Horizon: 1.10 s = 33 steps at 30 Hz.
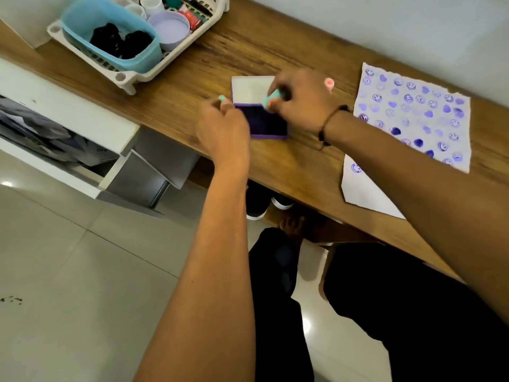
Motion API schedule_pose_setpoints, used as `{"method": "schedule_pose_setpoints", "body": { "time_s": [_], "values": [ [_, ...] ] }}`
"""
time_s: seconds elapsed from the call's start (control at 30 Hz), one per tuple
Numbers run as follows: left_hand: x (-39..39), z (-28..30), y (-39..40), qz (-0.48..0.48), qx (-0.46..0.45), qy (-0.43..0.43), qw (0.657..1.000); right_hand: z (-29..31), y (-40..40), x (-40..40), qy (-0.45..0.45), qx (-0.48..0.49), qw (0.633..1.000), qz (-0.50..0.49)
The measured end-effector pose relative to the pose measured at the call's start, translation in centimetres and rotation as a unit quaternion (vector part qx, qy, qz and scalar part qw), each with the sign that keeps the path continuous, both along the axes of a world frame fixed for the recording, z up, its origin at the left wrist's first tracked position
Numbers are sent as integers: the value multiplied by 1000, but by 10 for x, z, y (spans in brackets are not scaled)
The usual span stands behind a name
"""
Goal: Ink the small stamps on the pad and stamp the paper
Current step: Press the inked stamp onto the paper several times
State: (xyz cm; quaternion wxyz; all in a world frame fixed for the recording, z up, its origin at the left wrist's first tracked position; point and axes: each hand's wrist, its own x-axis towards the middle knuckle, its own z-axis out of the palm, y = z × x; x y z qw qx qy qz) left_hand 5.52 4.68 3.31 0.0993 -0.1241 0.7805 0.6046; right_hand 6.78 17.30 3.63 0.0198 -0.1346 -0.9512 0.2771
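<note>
Already most of the stamping looks done: the paper (413, 114) lying on the desk (275, 42) to the right is nearly covered in rows of purple smiley faces and hearts, with little bare space left. A second sheet (363, 188), nearer, carries just one smiley print, so I would guess that one is only begun. Both hands are over at the open ink pad (268, 122), left of the papers. The right hand (303, 97) has its grip closed around a small mint-green stamp (271, 99), pressed down at the far edge of the dark purple ink. A pink stamp (329, 84) shows past its knuckles; whether it is held or standing on the desk I cannot tell. The left hand (223, 125) pinches another mint stamp (221, 99) at the pad's left edge. Inking is under way; the prints from these stamps have yet to go down.
</note>
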Motion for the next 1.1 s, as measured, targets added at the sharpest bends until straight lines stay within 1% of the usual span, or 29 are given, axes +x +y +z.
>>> {"method": "schedule_pose_setpoints", "body": {
  "time_s": [0.07,0.1,0.2,0.27,0.33,0.4,0.57,0.67,0.77,0.87,0.97,1.1],
  "values": [
    [11,10,12,-38,28,36,998,7,10,32,53,-82,992,-84],
    [20,15,22,-67,42,46,996,11,17,54,62,-106,985,-121],
    [52,23,59,-156,51,70,984,17,42,130,48,-122,967,-216],
    [74,21,81,-244,59,34,967,16,57,173,32,-115,956,-266],
    [95,16,99,-336,76,-32,938,11,71,206,19,-98,946,-308],
    [116,10,114,-395,65,-61,914,7,84,231,11,-80,939,-334],
    [150,0,143,-456,34,-73,887,-5,102,259,6,-54,942,-331],
    [159,-10,153,-456,11,-75,887,-11,107,261,-7,7,954,-298],
    [163,-16,159,-464,2,-70,883,-15,115,266,-23,54,954,-293],
    [165,-19,166,-470,8,-66,880,-17,119,274,-33,71,956,-283],
    [168,-24,169,-473,28,-88,876,-21,120,276,-40,80,958,-272],
    [169,-31,170,-471,25,-87,877,-23,121,270,-30,92,963,-252]
  ]
}}
